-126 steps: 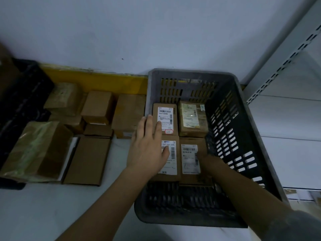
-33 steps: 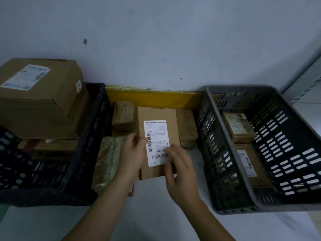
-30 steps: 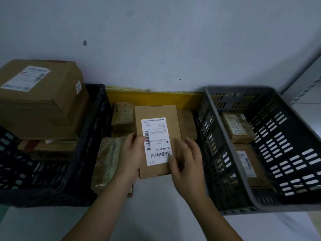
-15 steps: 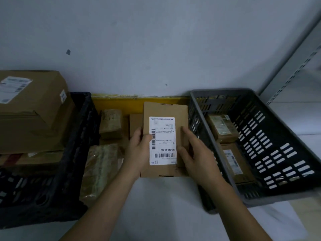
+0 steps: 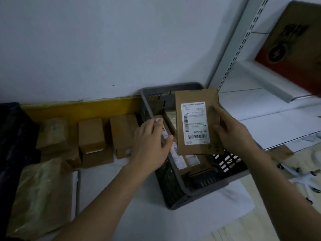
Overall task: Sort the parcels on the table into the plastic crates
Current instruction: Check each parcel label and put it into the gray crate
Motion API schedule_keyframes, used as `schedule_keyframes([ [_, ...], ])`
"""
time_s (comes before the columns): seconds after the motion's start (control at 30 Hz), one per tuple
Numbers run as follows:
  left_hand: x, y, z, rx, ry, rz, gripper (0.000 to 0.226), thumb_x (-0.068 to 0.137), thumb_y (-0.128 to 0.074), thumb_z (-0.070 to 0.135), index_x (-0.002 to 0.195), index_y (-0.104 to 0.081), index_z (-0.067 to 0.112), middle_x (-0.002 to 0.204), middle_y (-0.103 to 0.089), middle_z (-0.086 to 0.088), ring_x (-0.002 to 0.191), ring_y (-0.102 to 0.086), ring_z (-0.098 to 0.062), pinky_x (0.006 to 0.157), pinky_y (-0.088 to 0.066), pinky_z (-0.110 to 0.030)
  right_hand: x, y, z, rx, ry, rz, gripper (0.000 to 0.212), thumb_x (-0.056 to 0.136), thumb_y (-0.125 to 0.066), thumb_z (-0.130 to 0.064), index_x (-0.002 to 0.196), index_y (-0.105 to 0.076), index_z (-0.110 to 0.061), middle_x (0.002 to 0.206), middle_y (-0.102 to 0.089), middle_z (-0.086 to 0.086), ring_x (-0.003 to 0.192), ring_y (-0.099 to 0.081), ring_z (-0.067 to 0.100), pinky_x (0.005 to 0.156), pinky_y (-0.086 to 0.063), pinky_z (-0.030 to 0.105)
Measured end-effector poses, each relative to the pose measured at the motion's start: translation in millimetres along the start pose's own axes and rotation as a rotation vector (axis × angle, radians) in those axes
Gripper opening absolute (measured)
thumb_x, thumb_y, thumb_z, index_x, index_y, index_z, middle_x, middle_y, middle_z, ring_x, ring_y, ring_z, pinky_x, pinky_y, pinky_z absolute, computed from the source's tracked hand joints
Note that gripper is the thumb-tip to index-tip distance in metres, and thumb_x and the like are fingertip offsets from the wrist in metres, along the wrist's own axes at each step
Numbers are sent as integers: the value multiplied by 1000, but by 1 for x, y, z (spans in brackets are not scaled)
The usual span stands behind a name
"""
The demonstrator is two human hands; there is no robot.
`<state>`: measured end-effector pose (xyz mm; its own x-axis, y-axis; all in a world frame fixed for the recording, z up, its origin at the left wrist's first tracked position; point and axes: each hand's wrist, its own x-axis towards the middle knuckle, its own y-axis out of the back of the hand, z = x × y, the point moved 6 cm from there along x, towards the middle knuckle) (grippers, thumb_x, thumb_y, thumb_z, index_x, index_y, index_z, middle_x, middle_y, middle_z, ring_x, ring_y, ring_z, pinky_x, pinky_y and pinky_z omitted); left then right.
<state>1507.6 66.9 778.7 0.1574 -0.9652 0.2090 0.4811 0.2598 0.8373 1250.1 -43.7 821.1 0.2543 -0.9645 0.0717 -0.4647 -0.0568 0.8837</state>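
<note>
Holding a flat brown parcel [image 5: 197, 122] above the grey crate [image 5: 180, 186], the right hand [image 5: 232, 134] grips its right edge, thumb on the face beside the white label [image 5: 195, 125] and fingers behind. The parcel is raised with its labelled face towards the camera, the barcode near its lower edge, and it hides part of the crate's far wall. The left hand [image 5: 151, 145] hovers over the crate's left rim, fingers straight and loosely spread, holding nothing; whether it touches the rim cannot be told. Inside the crate lie more labelled parcels [image 5: 180, 159], partly hidden behind the raised one and the left hand. On the white table [image 5: 132, 192], left of the crate, three small brown boxes [image 5: 93, 136] stand in a row against a yellow strip [image 5: 78, 108] at the foot of the wall. Nearer the camera lies a parcel wrapped in clear film [image 5: 40, 193], beside a black crate [image 5: 12, 136] at the left edge. To the right stands a white metal shelf [image 5: 271, 119] with a printed carton [image 5: 293, 40] on an upper level.
</note>
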Motion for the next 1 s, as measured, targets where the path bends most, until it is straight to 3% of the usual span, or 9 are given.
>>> schedule_keyframes([
  [0.13,17,-47,12,138,67,-84,80,105,-27,67,171,-17,21,178,-12,-6,164,-5,-29,131,-15,-56,45,-14,63,-145,43,-106,70,109,-55,-24,168,-21,-44,142,-63,15,110,-69,37,91,-58,47],
  [0.23,27,-76,13,187,159,-141,83,106,-31,68,172,-6,24,179,5,-7,164,9,-31,133,-6,-56,77,-44,98,-253,60,-315,79,109,-51,-23,170,-6,-43,124,-68,17,99,-70,34,86,-60,46],
  [0.3,31,-91,13,217,208,-147,86,105,-33,70,171,-4,24,179,8,-9,164,12,-33,133,-7,-56,91,-67,115,-310,88,-458,85,107,-55,-23,171,1,-38,121,-70,17,102,-69,35,91,-59,47],
  [0.47,33,-102,13,324,294,-124,92,102,-34,75,171,-4,22,179,5,-12,163,12,-33,132,-10,-56,104,-127,146,-320,22,-655,75,108,-57,-42,170,-18,-30,146,-63,17,129,-63,37,109,-51,45],
  [0.6,31,-100,14,348,296,-104,91,101,-40,73,171,-11,21,178,3,-13,164,10,-32,131,-10,-55,112,-169,153,-339,34,-727,79,106,-58,-33,171,-15,-24,152,-57,21,133,-60,41,112,-49,49],
  [0.73,30,-99,16,355,298,-92,90,102,-43,70,171,-14,20,178,0,-12,163,10,-30,130,-14,-53,128,-203,176,-203,-63,-894,73,109,-62,-38,169,-23,-22,165,-42,7,148,-45,32,120,-39,37],
  [0.8,30,-99,16,364,300,-84,90,102,-44,69,170,-17,18,178,-3,-12,163,8,-31,129,-17,-53,127,-214,179,-229,-56,-886,69,110,-60,-30,168,-27,-15,165,-44,14,146,-48,33,119,-40,37],
  [0.93,30,-100,16,411,299,-61,90,100,-45,70,168,-24,16,176,-12,-15,163,-1,-35,128,-24,-58,109,-221,164,-413,108,-950,119,93,-79,-41,171,11,-27,169,-34,14,148,-45,34,122,-41,45],
  [1.0,30,-100,16,428,302,-60,90,100,-46,70,168,-25,15,176,-13,-16,163,-3,-35,127,-25,-60,109,-225,164,-507,153,-944,131,84,-81,-58,169,14,-30,174,-23,15,151,-40,37,122,-40,51],
])
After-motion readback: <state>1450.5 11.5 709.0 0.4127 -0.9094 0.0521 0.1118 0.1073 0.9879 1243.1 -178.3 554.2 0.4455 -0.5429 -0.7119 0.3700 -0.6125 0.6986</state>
